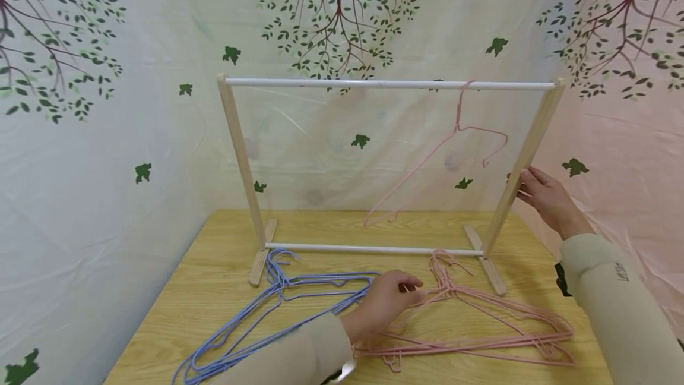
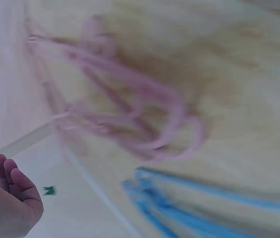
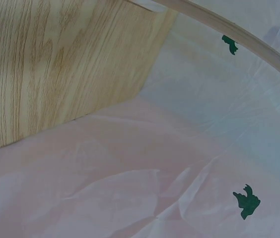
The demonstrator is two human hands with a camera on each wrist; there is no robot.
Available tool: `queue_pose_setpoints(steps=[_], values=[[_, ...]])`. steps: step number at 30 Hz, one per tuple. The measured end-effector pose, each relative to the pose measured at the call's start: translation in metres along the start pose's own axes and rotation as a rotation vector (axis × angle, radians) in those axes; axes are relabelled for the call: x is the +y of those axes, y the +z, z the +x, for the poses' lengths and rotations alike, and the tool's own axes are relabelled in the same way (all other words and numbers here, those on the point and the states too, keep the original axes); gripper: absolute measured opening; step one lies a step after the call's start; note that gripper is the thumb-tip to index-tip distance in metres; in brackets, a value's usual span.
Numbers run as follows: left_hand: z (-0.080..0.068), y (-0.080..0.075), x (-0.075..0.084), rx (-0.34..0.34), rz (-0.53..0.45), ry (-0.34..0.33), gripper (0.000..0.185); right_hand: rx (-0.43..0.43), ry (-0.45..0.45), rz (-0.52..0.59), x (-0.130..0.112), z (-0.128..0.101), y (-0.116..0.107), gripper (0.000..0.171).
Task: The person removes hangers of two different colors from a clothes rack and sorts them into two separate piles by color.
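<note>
Left hand (image 1: 386, 305), lower centre of the head view: grip lies on the pile of pink hangers (image 1: 470, 325), fingers curled at the hooks; whether they actually pinch a wire cannot be told. In the left wrist view the fingers (image 2: 12, 184) show at lower left, loosely bent, the pink hooks blurred above centre.

Right hand (image 1: 545, 195), right of centre: grip touches the right wooden post (image 1: 526, 156) of the clothes rack, fingers laid against it; closure around the post not visible.

Blue hangers (image 1: 267, 314) lie on the tabletop (image 1: 214, 278) at lower left, just beside the left hand. One pink hanger (image 1: 454, 153) hangs tilted from the white top rail (image 1: 374, 84), near the right post. Tree-print sheet (image 1: 107, 135) behind.
</note>
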State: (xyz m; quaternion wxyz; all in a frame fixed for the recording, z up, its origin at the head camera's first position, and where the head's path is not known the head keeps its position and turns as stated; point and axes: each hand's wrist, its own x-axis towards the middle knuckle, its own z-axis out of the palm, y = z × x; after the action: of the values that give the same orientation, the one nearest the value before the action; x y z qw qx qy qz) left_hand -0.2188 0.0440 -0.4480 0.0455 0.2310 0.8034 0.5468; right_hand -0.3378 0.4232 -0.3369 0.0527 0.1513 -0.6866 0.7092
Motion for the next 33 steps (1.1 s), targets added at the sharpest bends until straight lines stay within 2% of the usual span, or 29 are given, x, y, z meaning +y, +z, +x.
queue_pose_setpoints(steps=[2, 6, 12, 14, 17, 19, 22, 28, 33], values=[[0.004, -0.003, 0.013, 0.002, -0.013, 0.037, 0.017, 0.003, -0.003, -0.004, 0.0, 0.0, 0.0, 0.053], [0.016, -0.01, 0.043, 0.032, 0.028, 0.154, 0.018, 0.004, -0.002, -0.02, -0.001, 0.0, 0.001, 0.057], [0.036, -0.031, 0.092, 0.116, 0.265, 0.353, 0.024, 0.002, 0.009, -0.034, -0.001, 0.0, 0.001, 0.07], [0.045, -0.041, 0.106, 0.166, 0.343, 0.419, 0.026, 0.004, 0.008, -0.023, -0.001, 0.0, 0.001, 0.066], [0.058, -0.054, 0.122, 0.26, 0.401, 0.475, 0.025, 0.001, 0.004, -0.009, -0.001, 0.0, 0.001, 0.056], [0.066, -0.061, 0.129, 0.318, 0.421, 0.473, 0.025, -0.003, 0.0, 0.001, -0.001, 0.0, 0.002, 0.049], [0.078, -0.068, 0.136, 0.382, 0.438, 0.423, 0.027, -0.009, -0.005, 0.003, -0.001, -0.001, 0.001, 0.044], [0.092, -0.071, 0.137, 0.454, 0.503, 0.308, 0.033, -0.007, 0.024, -0.058, -0.001, -0.001, -0.001, 0.064], [0.098, -0.073, 0.133, 0.463, 0.524, 0.239, 0.033, 0.012, 0.043, -0.047, 0.001, 0.002, -0.002, 0.071]])
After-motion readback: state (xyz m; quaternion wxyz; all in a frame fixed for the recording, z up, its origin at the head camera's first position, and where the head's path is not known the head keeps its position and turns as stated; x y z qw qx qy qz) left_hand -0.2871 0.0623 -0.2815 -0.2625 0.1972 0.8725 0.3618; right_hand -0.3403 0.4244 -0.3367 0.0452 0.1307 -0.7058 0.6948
